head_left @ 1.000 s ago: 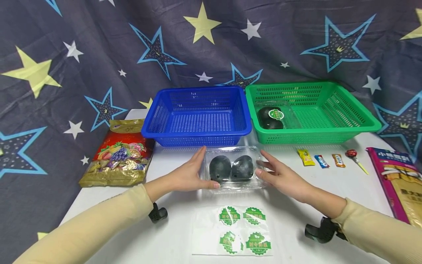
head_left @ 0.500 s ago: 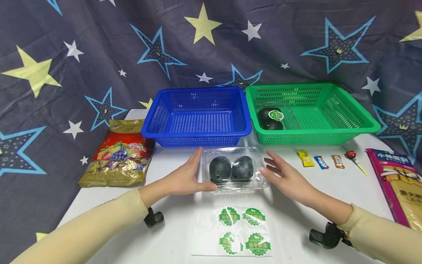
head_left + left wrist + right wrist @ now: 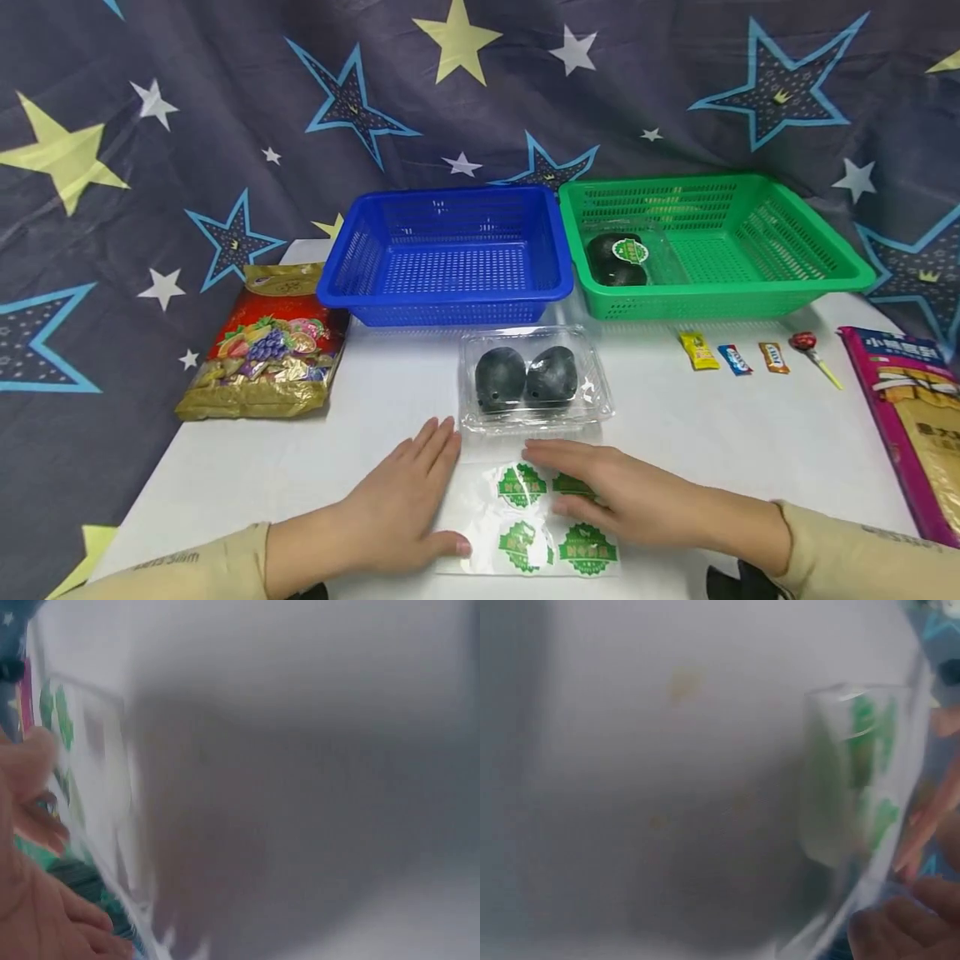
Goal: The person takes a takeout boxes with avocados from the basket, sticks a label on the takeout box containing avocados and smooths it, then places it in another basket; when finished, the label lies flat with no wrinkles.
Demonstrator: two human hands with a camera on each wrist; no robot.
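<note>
In the head view a sheet of round green stickers (image 3: 480,508) lies on the white table near the front. My left hand (image 3: 401,500), fingers straight, is at the sheet's left edge. Over its upper right part is my right hand (image 3: 622,492), fingers extended and covering part of one sticker. Just beyond both hands sits a clear plastic clamshell box (image 3: 596,392) with two dark, round fruits (image 3: 501,379) inside. The right wrist view catches the sticker sheet (image 3: 862,772) at an angle beside the right fingers (image 3: 900,930).
Behind the box stand a blue basket (image 3: 446,312) and a green basket (image 3: 705,300), the green one holding a stickered fruit box (image 3: 626,254). A red-gold candy bag (image 3: 270,350) is at left. Small wrapped candies (image 3: 699,351), a lollipop (image 3: 804,342) and a purple bag (image 3: 907,417) lie right.
Both hands have left the sides of the clear box and come down toward me, over the sticker sheet. The box stays where it was.
</note>
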